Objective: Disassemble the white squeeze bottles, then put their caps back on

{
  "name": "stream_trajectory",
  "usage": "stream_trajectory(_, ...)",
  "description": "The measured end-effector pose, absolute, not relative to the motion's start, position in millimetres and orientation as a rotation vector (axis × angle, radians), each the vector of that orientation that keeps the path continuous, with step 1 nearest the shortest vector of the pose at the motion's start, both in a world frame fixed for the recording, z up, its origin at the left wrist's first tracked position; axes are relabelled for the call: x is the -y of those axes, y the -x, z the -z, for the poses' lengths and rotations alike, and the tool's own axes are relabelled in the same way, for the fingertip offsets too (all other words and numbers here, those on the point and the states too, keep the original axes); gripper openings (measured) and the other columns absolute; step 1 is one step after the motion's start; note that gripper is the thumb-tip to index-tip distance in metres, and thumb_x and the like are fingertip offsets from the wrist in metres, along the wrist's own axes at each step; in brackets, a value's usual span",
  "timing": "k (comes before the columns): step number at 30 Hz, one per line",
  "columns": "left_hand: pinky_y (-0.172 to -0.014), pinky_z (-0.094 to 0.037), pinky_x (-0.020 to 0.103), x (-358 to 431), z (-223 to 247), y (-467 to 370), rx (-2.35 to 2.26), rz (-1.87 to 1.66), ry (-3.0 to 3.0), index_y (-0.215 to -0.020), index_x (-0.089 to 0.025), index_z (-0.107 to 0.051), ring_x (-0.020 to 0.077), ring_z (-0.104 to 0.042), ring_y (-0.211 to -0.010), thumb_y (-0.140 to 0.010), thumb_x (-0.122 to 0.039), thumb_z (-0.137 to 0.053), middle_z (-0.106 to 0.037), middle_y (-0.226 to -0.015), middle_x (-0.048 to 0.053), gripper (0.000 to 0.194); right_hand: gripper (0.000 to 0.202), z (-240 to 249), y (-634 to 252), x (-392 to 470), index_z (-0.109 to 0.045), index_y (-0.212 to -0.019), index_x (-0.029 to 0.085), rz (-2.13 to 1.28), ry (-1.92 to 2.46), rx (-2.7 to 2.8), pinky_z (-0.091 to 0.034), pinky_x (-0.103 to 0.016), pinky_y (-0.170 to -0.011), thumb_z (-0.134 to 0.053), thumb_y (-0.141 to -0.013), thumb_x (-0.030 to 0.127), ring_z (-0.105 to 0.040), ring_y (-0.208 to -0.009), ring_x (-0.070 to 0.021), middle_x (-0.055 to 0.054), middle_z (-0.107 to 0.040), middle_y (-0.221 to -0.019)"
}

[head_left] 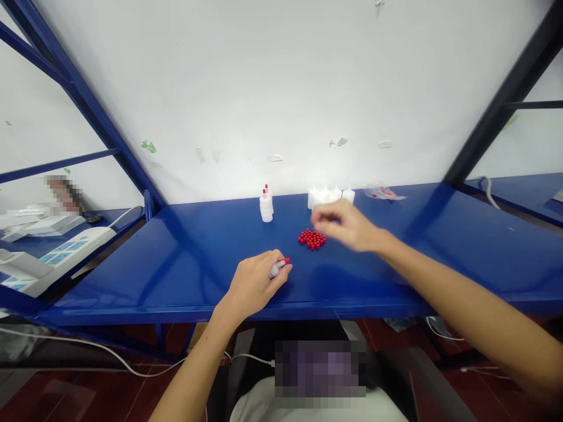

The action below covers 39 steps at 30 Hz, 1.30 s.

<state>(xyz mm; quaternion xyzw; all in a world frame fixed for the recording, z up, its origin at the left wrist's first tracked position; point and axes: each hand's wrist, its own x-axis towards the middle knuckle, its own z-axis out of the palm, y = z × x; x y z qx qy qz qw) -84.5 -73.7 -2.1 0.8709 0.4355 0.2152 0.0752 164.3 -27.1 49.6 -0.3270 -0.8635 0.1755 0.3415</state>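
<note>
My left hand is closed around a small white squeeze bottle near the table's front edge. A red cap sits on the bottle's nozzle, which tips up and to the right. Slightly blurred, my right hand hovers just behind and right of a pile of small red caps. Its fingers are curled together, and whatever they may hold is hidden. Behind that hand stand several white bottles without red caps, partly covered by it. To their left are two white bottles with red caps, upright.
A clear plastic bag with something red lies at the back right of the blue table. Blue frame posts rise at the left, a dark post at the right. A power strip and white boxes lie beyond the left edge.
</note>
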Motion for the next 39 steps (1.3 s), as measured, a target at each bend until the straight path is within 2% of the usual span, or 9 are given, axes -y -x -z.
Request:
stream_trajectory(2, -0.064, -0.032, 0.027, 73, 3, 85, -1.294, -0.646, -2.63, -0.085, -0.021, -0.047, 0.0139, -0.051, -0.068, -0.101, -0.04, -0.042, -0.058, -0.079, -0.003, 0.025, 0.023, -35, -144, 37, -0.056, -0.079, 0.018, -0.276, 0.79, 2.459, -0.029, -0.026, -0.056, -0.054, -0.089, 0.04, -0.04, -0.055, -0.0106, 0.003, -0.049, -0.062)
stream_trajectory(5, -0.063, -0.032, 0.027, 73, 5, 86, -1.29, -0.669, -2.661, -0.082, -0.021, -0.046, 0.0139, -0.05, -0.067, -0.099, -0.032, -0.042, -0.056, -0.077, -0.002, 0.021, 0.027, -15, -125, 43, -0.056, -0.088, 0.017, -0.158, 0.666, 2.633, -0.03, -0.026, -0.059, -0.042, -0.099, 0.038, -0.041, -0.061, -0.0114, 0.0, -0.056, -0.076)
stream_trajectory(10, -0.063, -0.034, 0.027, 73, 5, 86, -1.257, -0.679, -2.685, -0.079, -0.021, -0.046, 0.0138, -0.048, -0.066, -0.099, -0.028, -0.041, -0.054, -0.075, -0.002, 0.021, 0.028, -6, -117, 43, -0.047, -0.084, 0.019, -0.295, 0.618, 2.599, -0.033, -0.027, -0.062, -0.033, -0.103, 0.034, -0.042, -0.066, -0.0134, -0.002, -0.052, -0.08)
stream_trajectory(14, -0.067, -0.038, 0.027, 75, 2, 87, -1.234, -0.666, -2.719, -0.1, -0.022, -0.056, 0.0149, -0.053, -0.072, -0.101, -0.026, -0.036, -0.058, -0.084, 0.0, 0.021, 0.035, -13, -123, 36, -0.035, -0.071, 0.022, -0.649, 0.626, 2.457, -0.033, -0.027, -0.061, -0.026, -0.103, 0.034, -0.037, -0.06, -0.0124, 0.003, -0.039, -0.065)
stream_trajectory(17, -0.074, -0.042, 0.028, 75, 2, 86, -1.241, -0.66, -2.697, -0.116, -0.025, -0.056, 0.0159, -0.06, -0.081, -0.103, -0.03, -0.034, -0.062, -0.093, 0.001, 0.026, 0.032, -19, -139, 23, -0.033, -0.068, 0.022, -0.501, 0.754, 2.383, -0.03, -0.028, -0.061, -0.031, -0.099, 0.03, -0.036, -0.06, -0.013, 0.003, -0.039, -0.064)
stream_trajectory(21, -0.08, -0.045, 0.028, 74, 3, 86, -1.265, -0.643, -2.677, -0.111, -0.025, -0.058, 0.0172, -0.063, -0.088, -0.103, -0.035, -0.035, -0.066, -0.097, 0.002, 0.026, 0.018, -26, -165, 3, -0.043, -0.072, 0.02, -0.14, 1.099, 2.392, -0.028, -0.03, -0.062, -0.038, -0.089, 0.022, -0.042, -0.063, -0.0149, -0.001, -0.051, -0.069)
stream_trajectory(26, -0.082, -0.046, 0.028, 73, 4, 86, -1.27, -0.639, -2.672, -0.11, -0.025, -0.058, 0.0174, -0.065, -0.089, -0.103, -0.036, -0.035, -0.067, -0.098, 0.002, 0.027, 0.029, -23, -180, -12, -0.056, -0.076, 0.017, -0.064, 1.637, 2.443, -0.029, -0.029, -0.058, -0.043, -0.094, 0.035, -0.051, -0.062, -0.016, -0.008, -0.063, -0.074)
stream_trajectory(30, -0.081, -0.047, 0.027, 74, 3, 85, -1.266, -0.661, -2.679, -0.108, -0.025, -0.059, 0.0171, -0.065, -0.087, -0.102, -0.036, -0.036, -0.067, -0.094, 0.002, 0.026, 0.032, -15, -179, -18, -0.061, -0.076, 0.016, -0.114, 1.716, 2.449, -0.034, -0.029, -0.06, -0.043, -0.095, 0.035, -0.059, -0.07, -0.0186, -0.01, -0.067, -0.079)
stream_trajectory(39, -0.077, -0.046, 0.026, 74, 3, 85, -1.27, -0.664, -2.683, -0.107, -0.025, -0.06, 0.0169, -0.064, -0.084, -0.102, -0.036, -0.036, -0.066, -0.092, 0.002, 0.027, 0.036, -11, -179, -19, -0.065, -0.08, 0.016, -0.158, 1.736, 2.474, -0.035, -0.029, -0.062, -0.038, -0.095, 0.034, -0.06, -0.075, -0.0203, -0.011, -0.069, -0.084)
